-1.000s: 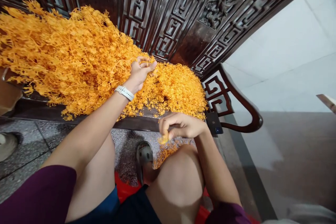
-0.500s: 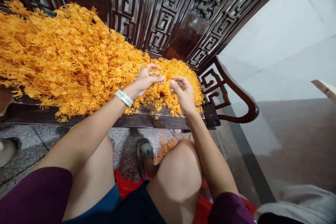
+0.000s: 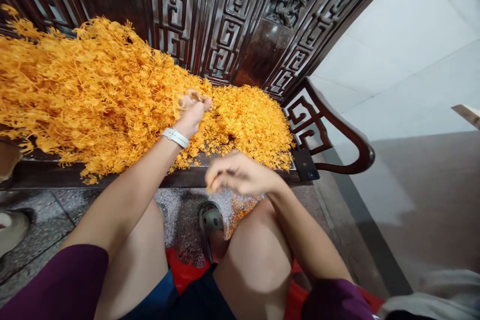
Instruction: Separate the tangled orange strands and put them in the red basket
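A large heap of orange plastic flower sprigs (image 3: 112, 100) lies along the dark wooden bench. My left hand (image 3: 194, 110), with a white watch band (image 3: 175, 137) at the wrist, is over the right part of this heap. Its fingers are curled round an orange flower sprig, partly smeared by motion. Nearer to me, past the bench's front edge, my right hand (image 3: 242, 174) hangs over the floor, blurred. Between its thumb and fingertips shows a small orange piece (image 3: 211, 186). A lower mound of small orange flower heads (image 3: 253, 120) sits at the bench's right end.
The carved bench back (image 3: 228, 25) rises behind the heap. At right are a curved armrest (image 3: 348, 162) and a dark phone (image 3: 307, 164) on the bench corner. Orange bits (image 3: 242, 210) are scattered on the floor near my sandal (image 3: 211, 217). Another shoe (image 3: 11, 227) stands at left.
My hands have parted. The left has moved left, over the heap; the right has come down toward me, off the mound and past the bench edge, with a small orange piece.
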Available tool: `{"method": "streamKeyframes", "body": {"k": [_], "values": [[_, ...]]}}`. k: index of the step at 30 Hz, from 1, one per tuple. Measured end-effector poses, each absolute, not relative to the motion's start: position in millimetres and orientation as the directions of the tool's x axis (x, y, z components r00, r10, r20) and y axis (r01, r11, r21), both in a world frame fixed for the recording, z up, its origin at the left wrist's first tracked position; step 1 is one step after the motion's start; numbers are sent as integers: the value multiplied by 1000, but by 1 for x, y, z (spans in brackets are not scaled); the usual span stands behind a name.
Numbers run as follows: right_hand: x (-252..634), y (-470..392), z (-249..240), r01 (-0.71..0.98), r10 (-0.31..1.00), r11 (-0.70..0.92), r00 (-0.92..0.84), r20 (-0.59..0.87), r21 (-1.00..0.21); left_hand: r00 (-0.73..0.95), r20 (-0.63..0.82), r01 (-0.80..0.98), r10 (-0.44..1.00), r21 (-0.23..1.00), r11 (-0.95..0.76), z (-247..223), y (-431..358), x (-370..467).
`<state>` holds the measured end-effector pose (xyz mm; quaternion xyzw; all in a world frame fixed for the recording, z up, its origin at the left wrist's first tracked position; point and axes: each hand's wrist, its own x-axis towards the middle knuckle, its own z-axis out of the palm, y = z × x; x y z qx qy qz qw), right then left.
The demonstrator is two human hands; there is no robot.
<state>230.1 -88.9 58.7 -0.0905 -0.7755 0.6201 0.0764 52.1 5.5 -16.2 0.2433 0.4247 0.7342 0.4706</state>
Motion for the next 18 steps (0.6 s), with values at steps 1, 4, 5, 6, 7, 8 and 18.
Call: {"method": "streamKeyframes", "body": {"k": [1,4,5,6,7,8,18], "values": [[228,-94,61,70,46,174,-997,-62,-982,-437,-55,-488,898,853,-186,-18,11,44],[231,-89,60,49,-129,80,-990,-59,-996,-366,-44,-473,930,869,-145,-19,14,24],[235,-80,58,-18,42,36,-999,19,-999,-352,-47,-467,935,874,-132,-17,12,22],[240,-68,56,-111,309,5,-945,107,-994,-344,-59,-462,937,879,-114,-14,7,21],[246,-56,53,-213,587,2,-791,173,-977,-335,-77,-455,939,886,-89,-12,3,22],[253,-43,50,-304,796,19,-572,198,-953,-323,-97,-444,941,894,-60,-9,-2,25],[279,-5,15,-471,988,-150,-34,-153,-869,-209,-90,-255,974,966,34,-13,-18,65]]}}
